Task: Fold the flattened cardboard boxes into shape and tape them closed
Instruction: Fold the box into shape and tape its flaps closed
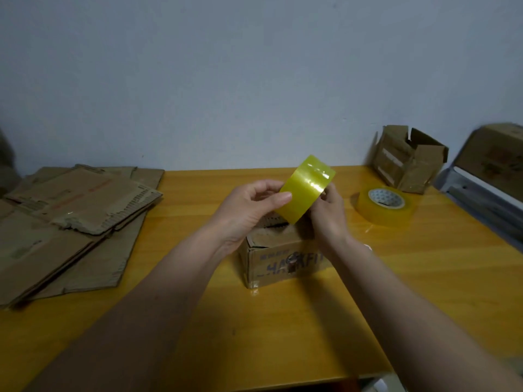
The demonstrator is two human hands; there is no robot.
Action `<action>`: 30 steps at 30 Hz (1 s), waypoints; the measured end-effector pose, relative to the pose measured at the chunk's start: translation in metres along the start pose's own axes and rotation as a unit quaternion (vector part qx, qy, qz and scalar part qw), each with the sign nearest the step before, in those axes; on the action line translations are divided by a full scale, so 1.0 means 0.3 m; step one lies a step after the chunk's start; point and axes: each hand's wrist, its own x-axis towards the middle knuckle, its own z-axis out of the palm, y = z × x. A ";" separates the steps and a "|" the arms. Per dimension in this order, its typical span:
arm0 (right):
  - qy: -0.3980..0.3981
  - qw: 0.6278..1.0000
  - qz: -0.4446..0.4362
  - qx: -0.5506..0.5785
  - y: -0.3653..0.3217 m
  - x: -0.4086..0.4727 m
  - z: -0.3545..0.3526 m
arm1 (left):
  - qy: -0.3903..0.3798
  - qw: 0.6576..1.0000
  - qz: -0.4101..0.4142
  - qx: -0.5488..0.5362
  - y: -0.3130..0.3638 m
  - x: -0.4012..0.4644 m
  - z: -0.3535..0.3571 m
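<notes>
Head cam view, so starting closest: two bare forearms reach in from the bottom edge and meet over a small folded cardboard box [280,258] sitting on the yellow wooden table [396,278]. That box is directly under the hands, front face toward the camera with scrawled blue marker lettering I can't fully read, and its top flaps look rough and not sealed flat yet. Just above it, both hands hold a roll of clear yellowish packing tape [307,188], tilted so its round face points off to the upper right and the glossy band faces us. The left hand [249,210] is curled with the thumb pressed on the band's near edge; the right hand [329,213] grips the roll from the far side, fingers mostly hidden behind it. My guess is they're hunting for the loose tape end, and the strip then has to come straight down onto the box top, which both hands are about equally near. Further out on the right, a second tape roll [383,206] lies flat, same shiny plastic with a patterned core. On the left is a messy stack of flattened cardboard boxes [70,222], worn brown corrugated stuff with frayed edges. At the back right, an open half-folded box [409,159] stands with flaps sticking up, against a plain pale wall [226,80].
</notes>
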 end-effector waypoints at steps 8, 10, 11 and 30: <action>0.022 0.998 -0.060 -0.013 0.001 -0.012 0.004 | 0.154 0.988 -0.018 0.004 -0.002 -0.009 0.022; 0.036 0.996 -0.075 0.010 -0.004 -0.005 0.001 | 0.191 0.974 0.033 0.118 0.002 -0.018 0.026; 0.041 0.996 -0.080 0.015 -0.006 -0.002 0.002 | 0.184 0.967 0.073 0.164 0.012 -0.022 0.029; 0.026 0.993 -0.115 -0.007 0.016 0.006 0.015 | 0.168 0.935 0.182 0.255 0.046 -0.041 -0.008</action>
